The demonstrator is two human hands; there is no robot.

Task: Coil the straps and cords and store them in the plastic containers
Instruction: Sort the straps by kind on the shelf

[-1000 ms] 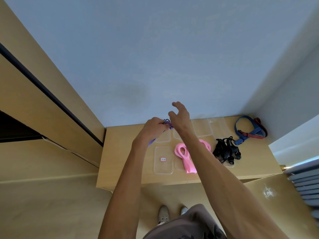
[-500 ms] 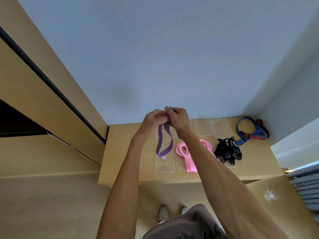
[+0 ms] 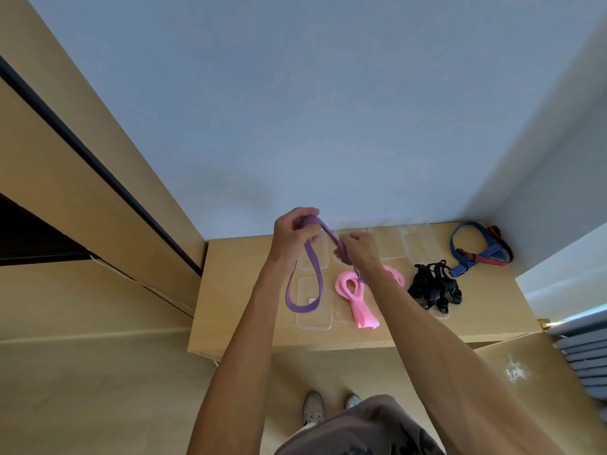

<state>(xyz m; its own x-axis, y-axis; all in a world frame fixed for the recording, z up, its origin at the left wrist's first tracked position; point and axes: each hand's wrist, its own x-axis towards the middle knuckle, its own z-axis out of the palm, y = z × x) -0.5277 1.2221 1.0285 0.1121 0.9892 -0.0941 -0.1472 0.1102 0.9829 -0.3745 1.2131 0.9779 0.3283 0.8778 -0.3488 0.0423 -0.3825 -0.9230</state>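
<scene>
A purple strap [image 3: 310,272] hangs in a long loop above the wooden table [image 3: 236,290]. My left hand [image 3: 294,236] grips its upper end, raised over the table's back edge. My right hand [image 3: 359,249] pinches the same strap a little lower and to the right. The loop's bottom dangles over a clear plastic container [image 3: 313,318] at the front left. A pink strap [image 3: 356,297] lies folded across another clear container. A black cord bundle [image 3: 435,287] sits to its right. A blue and red striped strap [image 3: 478,249] lies at the back right.
Several more clear containers [image 3: 415,239] line the table's back edge against the pale blue wall. A wooden cabinet stands on the left. A grey radiator [image 3: 584,353] is at the right edge. My shoes show on the floor below the table.
Both hands were together at the strap's top. My left hand has risen and my right hand has moved down and right, so the purple loop hangs longer and wider.
</scene>
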